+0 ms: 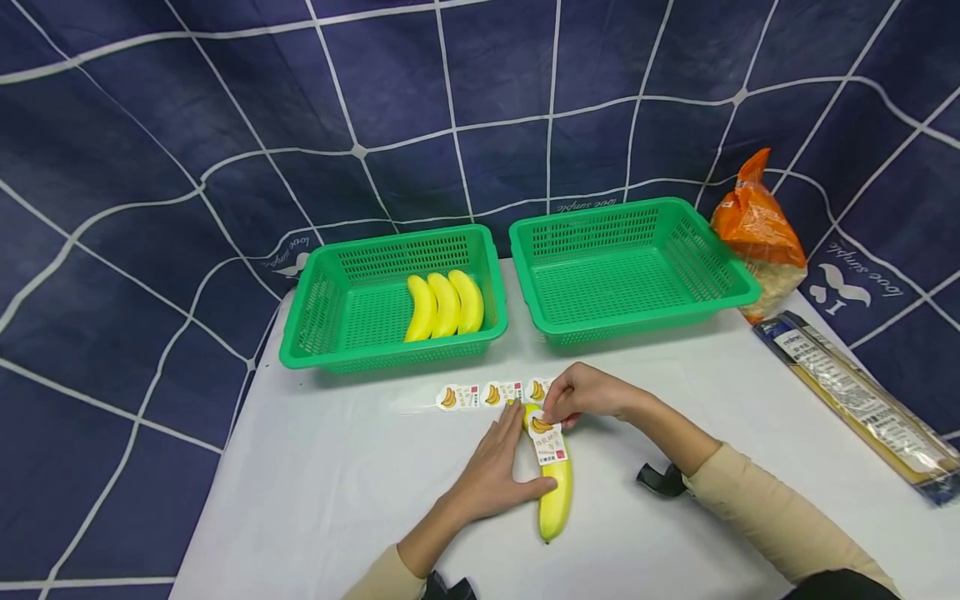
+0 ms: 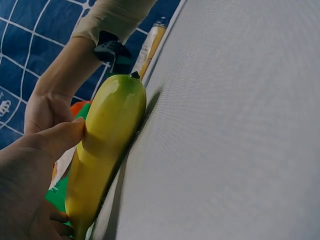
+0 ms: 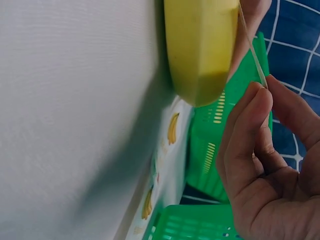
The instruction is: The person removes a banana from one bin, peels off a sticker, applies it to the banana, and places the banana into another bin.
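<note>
Label [image 1: 550, 447] pinched at your banana [image 1: 555, 504]
Your right hand [image 1: 588, 393] grips the label's edge; your left hand [image 1: 491, 473], fingers straight, touches the banana.

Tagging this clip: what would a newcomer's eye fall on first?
Probably the left green basket, holding three yellow bananas, and the right green basket beside it, at the back of the white table. Nearer, the left hand touches another banana while the right hand pinches a label over it.
</note>
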A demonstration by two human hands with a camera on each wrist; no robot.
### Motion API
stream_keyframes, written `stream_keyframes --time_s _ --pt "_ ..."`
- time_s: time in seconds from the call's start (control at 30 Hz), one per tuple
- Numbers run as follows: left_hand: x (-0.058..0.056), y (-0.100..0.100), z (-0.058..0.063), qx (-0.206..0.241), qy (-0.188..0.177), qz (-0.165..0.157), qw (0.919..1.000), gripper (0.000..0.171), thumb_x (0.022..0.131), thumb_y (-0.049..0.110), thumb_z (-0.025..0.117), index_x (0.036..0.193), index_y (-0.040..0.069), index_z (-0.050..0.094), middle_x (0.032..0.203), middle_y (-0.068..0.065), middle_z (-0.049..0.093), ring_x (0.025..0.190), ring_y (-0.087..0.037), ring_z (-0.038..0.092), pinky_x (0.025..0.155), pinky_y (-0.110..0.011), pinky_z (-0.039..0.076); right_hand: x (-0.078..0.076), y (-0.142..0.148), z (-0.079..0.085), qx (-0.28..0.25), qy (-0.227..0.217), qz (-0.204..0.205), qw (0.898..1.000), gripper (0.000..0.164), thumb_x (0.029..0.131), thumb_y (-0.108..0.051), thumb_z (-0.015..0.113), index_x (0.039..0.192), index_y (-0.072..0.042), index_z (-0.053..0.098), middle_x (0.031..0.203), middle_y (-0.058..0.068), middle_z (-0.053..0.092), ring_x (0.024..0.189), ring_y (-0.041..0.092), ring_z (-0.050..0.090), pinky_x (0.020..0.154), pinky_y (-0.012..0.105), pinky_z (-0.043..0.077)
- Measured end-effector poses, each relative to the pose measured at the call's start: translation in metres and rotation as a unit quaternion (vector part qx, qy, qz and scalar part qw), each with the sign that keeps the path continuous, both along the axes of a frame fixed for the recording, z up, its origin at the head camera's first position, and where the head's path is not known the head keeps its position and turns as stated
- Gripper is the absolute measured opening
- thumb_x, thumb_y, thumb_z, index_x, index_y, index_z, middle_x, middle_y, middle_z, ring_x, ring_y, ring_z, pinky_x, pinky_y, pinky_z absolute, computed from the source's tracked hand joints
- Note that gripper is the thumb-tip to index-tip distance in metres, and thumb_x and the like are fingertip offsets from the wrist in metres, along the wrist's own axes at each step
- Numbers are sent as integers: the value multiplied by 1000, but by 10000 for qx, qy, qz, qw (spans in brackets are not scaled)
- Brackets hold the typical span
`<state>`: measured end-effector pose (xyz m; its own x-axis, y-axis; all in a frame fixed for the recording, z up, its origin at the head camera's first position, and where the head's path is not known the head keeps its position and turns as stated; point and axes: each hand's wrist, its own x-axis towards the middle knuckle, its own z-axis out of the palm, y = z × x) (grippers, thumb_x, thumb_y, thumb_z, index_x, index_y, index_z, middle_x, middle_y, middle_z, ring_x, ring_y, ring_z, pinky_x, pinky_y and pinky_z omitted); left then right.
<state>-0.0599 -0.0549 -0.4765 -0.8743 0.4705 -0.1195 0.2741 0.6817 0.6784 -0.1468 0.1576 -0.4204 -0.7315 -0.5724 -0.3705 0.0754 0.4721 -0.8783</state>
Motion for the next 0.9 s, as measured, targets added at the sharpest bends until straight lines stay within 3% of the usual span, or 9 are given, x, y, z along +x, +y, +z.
stream_keyframes --time_s 0.27,0.9 --pt "1 0 1 26 -44 -3 10000 112 80 68 62 158 9 8 166 -3 3 154 -19 2 124 -48 15 0 -1 -3 230 -22 -121 9997 13 80 -10 76 86 1 71 71 3 72 59 10 63 64 33 59" --pt "-1 0 0 -39 -51 -23 10000 113 80 70 61 158 10 6 166 -2 1 154 -18 0 124 -48 14 3 -4 -13 501 464 -414 9968 11 79 -13 78 80 -3 73 64 -2 67 57 10 59 60 29 55"
